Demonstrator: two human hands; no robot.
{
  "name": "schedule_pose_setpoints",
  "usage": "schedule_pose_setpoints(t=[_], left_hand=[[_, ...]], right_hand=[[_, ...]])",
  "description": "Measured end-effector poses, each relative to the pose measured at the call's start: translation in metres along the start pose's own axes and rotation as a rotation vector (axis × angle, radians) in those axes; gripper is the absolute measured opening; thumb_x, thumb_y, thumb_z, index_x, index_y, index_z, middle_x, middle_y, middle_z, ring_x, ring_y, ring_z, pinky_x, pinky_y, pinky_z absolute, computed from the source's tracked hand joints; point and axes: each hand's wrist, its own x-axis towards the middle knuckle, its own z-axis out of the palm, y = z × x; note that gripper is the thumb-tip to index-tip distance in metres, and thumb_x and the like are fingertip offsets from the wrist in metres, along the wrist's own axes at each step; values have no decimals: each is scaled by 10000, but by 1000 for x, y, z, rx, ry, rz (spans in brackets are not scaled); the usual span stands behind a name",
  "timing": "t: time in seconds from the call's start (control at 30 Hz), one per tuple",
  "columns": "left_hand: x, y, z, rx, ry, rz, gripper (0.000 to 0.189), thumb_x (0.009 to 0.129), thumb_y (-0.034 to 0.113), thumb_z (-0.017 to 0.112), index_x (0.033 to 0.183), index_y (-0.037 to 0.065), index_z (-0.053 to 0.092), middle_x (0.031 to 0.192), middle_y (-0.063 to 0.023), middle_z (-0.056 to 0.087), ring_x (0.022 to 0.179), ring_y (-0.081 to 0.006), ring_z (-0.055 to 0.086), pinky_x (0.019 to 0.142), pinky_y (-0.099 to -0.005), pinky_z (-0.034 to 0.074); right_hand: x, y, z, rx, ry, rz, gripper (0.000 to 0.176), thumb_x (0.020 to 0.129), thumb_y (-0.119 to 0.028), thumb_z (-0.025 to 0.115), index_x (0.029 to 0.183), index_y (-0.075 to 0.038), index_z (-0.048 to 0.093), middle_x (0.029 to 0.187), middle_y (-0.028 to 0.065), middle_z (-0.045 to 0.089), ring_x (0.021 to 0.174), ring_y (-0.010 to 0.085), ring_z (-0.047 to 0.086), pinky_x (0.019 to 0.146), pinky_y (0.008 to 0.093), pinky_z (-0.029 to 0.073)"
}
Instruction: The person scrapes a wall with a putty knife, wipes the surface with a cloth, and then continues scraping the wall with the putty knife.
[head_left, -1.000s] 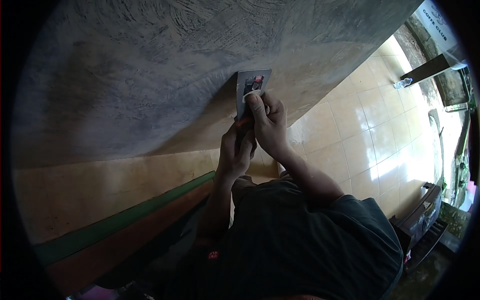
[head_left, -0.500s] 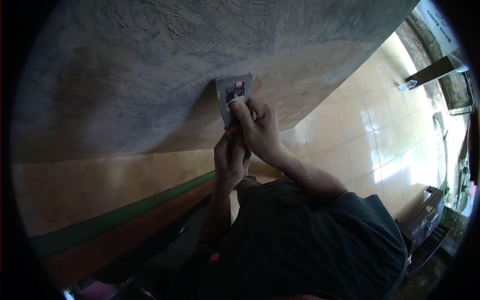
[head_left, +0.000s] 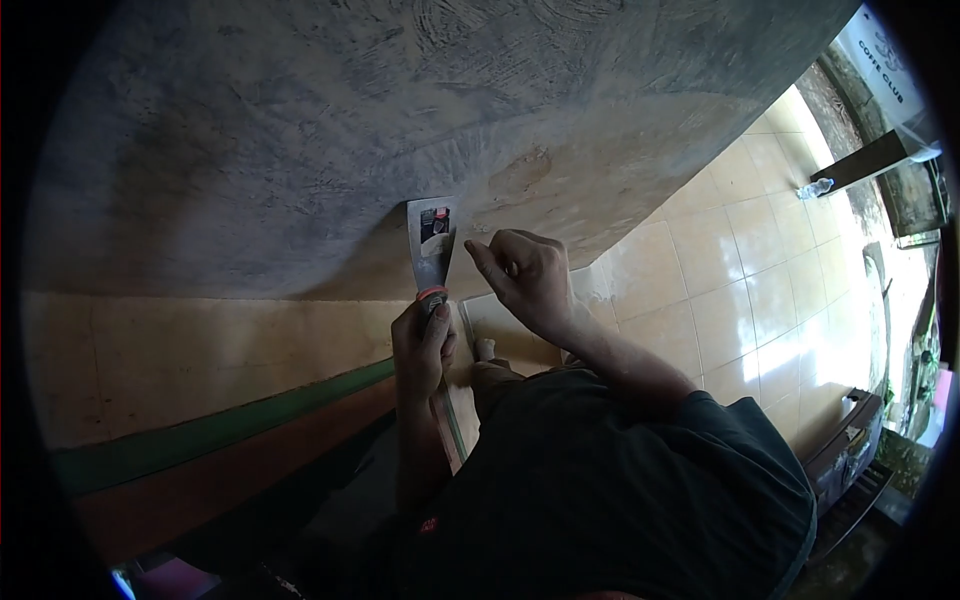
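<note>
My left hand [head_left: 421, 345] is closed around the handle of a putty knife [head_left: 428, 262], just below its red collar. The knife's wide grey metal blade points up, with a dark label and a pale patch on it. Right of the blade, my right hand [head_left: 530, 278] is apart from the knife. Its fingers are curled in and the thumb sticks out toward the blade; nothing shows in it. Behind both hands rises a grey wall [head_left: 330, 140] with swirled, smeared marks and a brownish, rougher area on its right.
Tan floor tiles [head_left: 700, 255] stretch to the right, where a clear plastic bottle [head_left: 815, 188] lies beside a dark post [head_left: 868, 165]. A green-edged ledge [head_left: 220, 425] runs along the lower left. Dark furniture [head_left: 845, 455] stands at the lower right.
My right hand has come off the blade and moved right. My left hand has moved left and down with the putty knife, so more of the blade shows.
</note>
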Motion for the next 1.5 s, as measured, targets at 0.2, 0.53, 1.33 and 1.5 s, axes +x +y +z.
schedule_pose_setpoints(t=[0.2, 0.53, 1.33, 1.5], left_hand=[[3, -4, 10, -102, -165, 106, 154, 919, 186, 518, 879, 39, 496, 584, 19, 420, 463, -35, 368, 407, -193, 248], [-2, -11, -17, -350, -182, 3, 329, 932, 286, 440, 967, -41, 461, 570, -73, 430, 316, -96, 313, 280, -215, 198], [9, -2, 24, -186, 47, 79, 350, 920, 305, 476, 723, 16, 460, 519, -29, 393, 336, -73, 298, 322, -221, 152], [10, -21, 24, -318, -12, 28, 385, 929, 351, 451, 753, 9, 465, 520, -30, 394, 328, -76, 287, 319, -225, 161]], right_hand=[[10, -18, 27, 187, 200, -829, 303, 750, -147, 713, 585, -87, 466, 607, 8, 498, 587, 152, 552, 449, 294, 462], [54, -35, 32, -19, -90, -935, 404, 808, -341, 641, 543, -96, 461, 530, 43, 457, 566, 192, 513, 650, 321, 443], [56, -27, 35, -28, 214, -1090, 367, 721, -104, 668, 470, -131, 402, 450, -17, 401, 438, 108, 448, 474, 267, 354], [52, -15, 45, -48, 61, -1087, 361, 712, -112, 677, 470, -128, 410, 455, -20, 397, 435, 120, 436, 465, 265, 348]])
